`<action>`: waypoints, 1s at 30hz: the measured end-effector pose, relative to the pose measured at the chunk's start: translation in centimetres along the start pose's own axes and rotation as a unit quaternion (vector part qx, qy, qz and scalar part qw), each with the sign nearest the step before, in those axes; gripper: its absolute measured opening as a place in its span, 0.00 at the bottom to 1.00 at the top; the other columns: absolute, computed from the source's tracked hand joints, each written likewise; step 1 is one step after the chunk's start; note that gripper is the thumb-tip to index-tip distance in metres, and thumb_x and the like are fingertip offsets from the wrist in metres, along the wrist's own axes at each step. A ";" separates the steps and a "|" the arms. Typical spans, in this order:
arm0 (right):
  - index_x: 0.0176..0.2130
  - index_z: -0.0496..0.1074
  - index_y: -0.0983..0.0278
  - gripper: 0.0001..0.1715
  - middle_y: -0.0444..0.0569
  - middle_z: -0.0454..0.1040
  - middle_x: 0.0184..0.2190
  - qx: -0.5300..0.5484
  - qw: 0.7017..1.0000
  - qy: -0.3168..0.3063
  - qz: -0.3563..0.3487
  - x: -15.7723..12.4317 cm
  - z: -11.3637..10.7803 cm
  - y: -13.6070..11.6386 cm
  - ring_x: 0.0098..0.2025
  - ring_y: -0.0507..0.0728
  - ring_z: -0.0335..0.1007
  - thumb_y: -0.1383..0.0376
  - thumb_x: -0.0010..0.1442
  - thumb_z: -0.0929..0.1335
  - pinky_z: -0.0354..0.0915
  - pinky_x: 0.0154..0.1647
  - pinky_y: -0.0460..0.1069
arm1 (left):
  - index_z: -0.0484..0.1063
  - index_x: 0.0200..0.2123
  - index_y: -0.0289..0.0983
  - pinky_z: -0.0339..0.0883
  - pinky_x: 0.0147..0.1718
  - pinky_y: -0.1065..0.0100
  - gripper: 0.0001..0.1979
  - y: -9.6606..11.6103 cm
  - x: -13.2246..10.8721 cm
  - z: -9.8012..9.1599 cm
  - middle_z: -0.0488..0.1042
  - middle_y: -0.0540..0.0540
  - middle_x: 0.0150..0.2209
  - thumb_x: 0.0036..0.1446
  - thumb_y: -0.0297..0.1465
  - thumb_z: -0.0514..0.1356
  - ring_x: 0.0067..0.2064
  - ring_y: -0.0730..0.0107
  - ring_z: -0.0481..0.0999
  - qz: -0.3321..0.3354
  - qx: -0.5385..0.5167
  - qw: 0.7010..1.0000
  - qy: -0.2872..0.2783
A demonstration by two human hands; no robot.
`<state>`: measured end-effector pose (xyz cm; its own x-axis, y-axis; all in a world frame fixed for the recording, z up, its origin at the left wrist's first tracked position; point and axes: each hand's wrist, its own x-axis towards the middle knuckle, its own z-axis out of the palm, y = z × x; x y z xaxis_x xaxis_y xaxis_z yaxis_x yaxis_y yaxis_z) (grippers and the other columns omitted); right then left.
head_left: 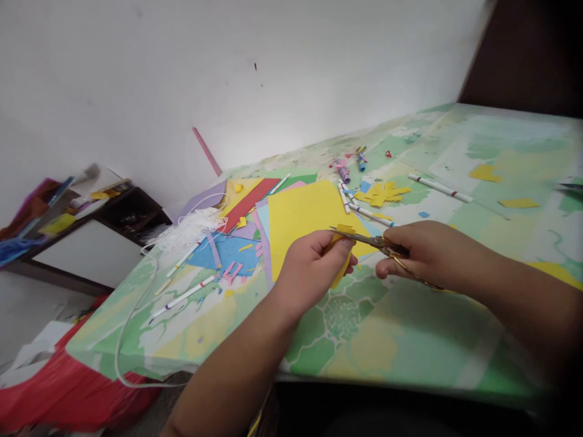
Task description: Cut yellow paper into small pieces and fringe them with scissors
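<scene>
A yellow strip [338,280] is pinched between the fingers of the left hand [310,267], above the table [410,340] and near a yellow sheet [303,212]. Scissors [371,240] are held by the handles in the curled fingers of the right hand [428,252], their blades placed across the strip's upper end.

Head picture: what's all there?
scissors: one, golden, centre
held paper: layers unclear, yellow, centre
large sheet: one, yellow, centre
strip: one, red, left
other sheets: several, mixed, left
string: one tangle, white, left
markers: several, white, scattered
scraps: many, mixed, scattered
rolls: two, purple, blue, rear
tablecloth: one, greenish, below
stick: one, pink, rear
wall: one, whitish, behind
cabinet: one, dark and pale, left
clutter: many, mixed, left
plastic: one, red, lower left
panel: one, dark, right
left hand: one, bare, centre
right hand: one, bare, right
</scene>
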<state>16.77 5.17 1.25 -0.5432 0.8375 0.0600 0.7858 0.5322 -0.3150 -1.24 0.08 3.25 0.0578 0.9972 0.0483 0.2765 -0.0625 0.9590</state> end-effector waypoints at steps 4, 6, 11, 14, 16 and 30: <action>0.20 0.56 0.60 0.27 0.44 0.63 0.17 -0.011 1.000 0.002 -0.008 -0.1 0.1 0.2 0.21 0.52 0.55 0.41 0.48 0.60 0.48 0.20 0.46 | 0.68 0.20 0.34 0.60 0.19 0.77 0.12 -0.1 0.1 0.0 0.70 0.52 0.19 0.52 0.34 0.56 0.21 0.79 0.68 0.002 -0.004 1.000 0.004; 0.21 0.56 0.60 0.26 0.44 0.62 0.18 -0.016 1.000 0.004 -0.018 -0.2 0.2 0.3 0.20 0.52 0.54 0.41 0.49 0.59 0.47 0.20 0.46 | 0.68 0.21 0.34 0.60 0.19 0.76 0.13 -0.2 0.1 -0.1 0.70 0.51 0.19 0.52 0.36 0.56 0.21 0.79 0.68 0.007 -0.006 1.000 0.010; 0.22 0.57 0.61 0.26 0.44 0.62 0.18 -0.017 0.999 0.006 -0.032 -0.2 0.3 0.4 0.21 0.52 0.54 0.41 0.50 0.59 0.46 0.21 0.46 | 0.68 0.21 0.35 0.60 0.19 0.76 0.12 -0.2 0.1 -0.3 0.69 0.51 0.19 0.53 0.35 0.55 0.21 0.78 0.67 0.018 -0.003 1.000 0.013; 0.21 0.57 0.60 0.26 0.43 0.61 0.17 -0.018 0.999 0.005 -0.027 -0.2 0.3 0.3 0.20 0.52 0.53 0.42 0.49 0.60 0.46 0.20 0.46 | 0.68 0.21 0.35 0.59 0.18 0.77 0.11 -0.2 0.1 -0.1 0.69 0.52 0.19 0.52 0.34 0.56 0.21 0.79 0.67 0.013 -0.002 1.000 0.010; 0.21 0.56 0.60 0.26 0.43 0.62 0.17 -0.016 1.000 0.000 -0.024 -0.2 0.2 0.2 0.20 0.52 0.54 0.42 0.49 0.60 0.46 0.20 0.46 | 0.68 0.21 0.35 0.60 0.19 0.77 0.11 -0.1 0.2 0.0 0.69 0.52 0.19 0.52 0.34 0.56 0.21 0.79 0.67 0.012 -0.002 1.000 0.012; 0.20 0.58 0.61 0.28 0.44 0.64 0.17 -0.004 1.000 -0.003 -0.009 0.0 0.1 0.1 0.20 0.52 0.56 0.40 0.46 0.62 0.48 0.19 0.46 | 0.69 0.21 0.35 0.61 0.20 0.77 0.12 0.0 -0.1 0.0 0.70 0.52 0.19 0.52 0.36 0.57 0.21 0.79 0.69 0.014 0.002 1.000 0.016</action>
<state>16.77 5.19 1.12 -0.5596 0.8266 0.0599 0.7779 0.5488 -0.3060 -1.29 -0.02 3.27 0.0346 0.9958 0.0849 0.2780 -0.0911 0.9562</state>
